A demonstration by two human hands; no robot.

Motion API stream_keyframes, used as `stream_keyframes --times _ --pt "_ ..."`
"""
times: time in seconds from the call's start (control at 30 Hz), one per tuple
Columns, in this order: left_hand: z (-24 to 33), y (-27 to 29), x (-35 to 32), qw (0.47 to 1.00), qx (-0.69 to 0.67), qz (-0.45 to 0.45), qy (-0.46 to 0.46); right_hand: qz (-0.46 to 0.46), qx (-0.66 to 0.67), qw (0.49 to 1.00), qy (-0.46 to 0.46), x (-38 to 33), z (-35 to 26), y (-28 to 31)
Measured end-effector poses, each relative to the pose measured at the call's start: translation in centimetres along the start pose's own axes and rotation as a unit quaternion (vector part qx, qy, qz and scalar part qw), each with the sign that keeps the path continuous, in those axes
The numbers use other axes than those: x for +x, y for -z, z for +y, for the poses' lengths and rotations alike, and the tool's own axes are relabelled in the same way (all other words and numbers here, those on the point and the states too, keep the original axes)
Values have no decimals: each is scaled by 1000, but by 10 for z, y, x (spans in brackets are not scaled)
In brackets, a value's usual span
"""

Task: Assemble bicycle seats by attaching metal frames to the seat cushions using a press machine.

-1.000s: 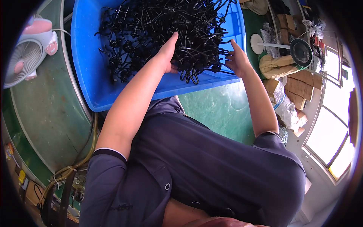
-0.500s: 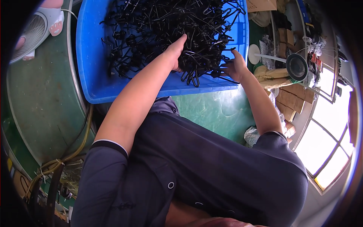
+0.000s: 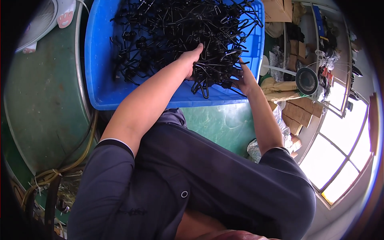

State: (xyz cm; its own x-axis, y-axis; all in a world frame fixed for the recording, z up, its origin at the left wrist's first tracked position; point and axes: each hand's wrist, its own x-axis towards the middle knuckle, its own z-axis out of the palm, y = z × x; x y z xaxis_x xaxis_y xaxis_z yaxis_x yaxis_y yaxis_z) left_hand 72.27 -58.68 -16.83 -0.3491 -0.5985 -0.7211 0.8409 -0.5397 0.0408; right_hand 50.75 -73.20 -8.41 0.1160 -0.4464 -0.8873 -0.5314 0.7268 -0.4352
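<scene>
A big blue plastic bin (image 3: 96,88) is heaped with black bent metal wire parts (image 3: 176,32), tangled together, with loops and straight prongs sticking out. At the heap's near side my left hand (image 3: 191,61) grips a bunch of these wire parts (image 3: 214,74) from the left. Its thumb shows on top, while the other fingers are hidden under the parts. From the right, my right hand (image 3: 247,82) closes on the same bunch, its fingers partly hidden behind the prongs. Several looped ends hang down between the hands, above the bin's near wall.
To the left stands a green-topped table (image 3: 44,96) with a white fan (image 3: 40,24) on it. A dark round fan (image 3: 307,81), cardboard boxes (image 3: 298,114) and shelves with bagged goods lie to the right. Yellowish hoses (image 3: 86,150) run below the table's edge.
My right hand has moved left, closer to my left hand, pressing the bunch of wire parts between them. My left hand has shifted slightly right and down. The view has turned a little.
</scene>
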Motion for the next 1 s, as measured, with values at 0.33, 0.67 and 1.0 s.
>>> stream_keyframes --times 0.33,0.67,1.0 --pt "-7 10 22 996 -51 32 -59 -35 57 998 -2 -9 -10 -1" --pt "-3 2 4 990 -99 21 -95 -82 109 991 -7 13 -6 6" --pt "0 12 8 987 -116 30 -106 -122 111 982 94 3 0 -4"
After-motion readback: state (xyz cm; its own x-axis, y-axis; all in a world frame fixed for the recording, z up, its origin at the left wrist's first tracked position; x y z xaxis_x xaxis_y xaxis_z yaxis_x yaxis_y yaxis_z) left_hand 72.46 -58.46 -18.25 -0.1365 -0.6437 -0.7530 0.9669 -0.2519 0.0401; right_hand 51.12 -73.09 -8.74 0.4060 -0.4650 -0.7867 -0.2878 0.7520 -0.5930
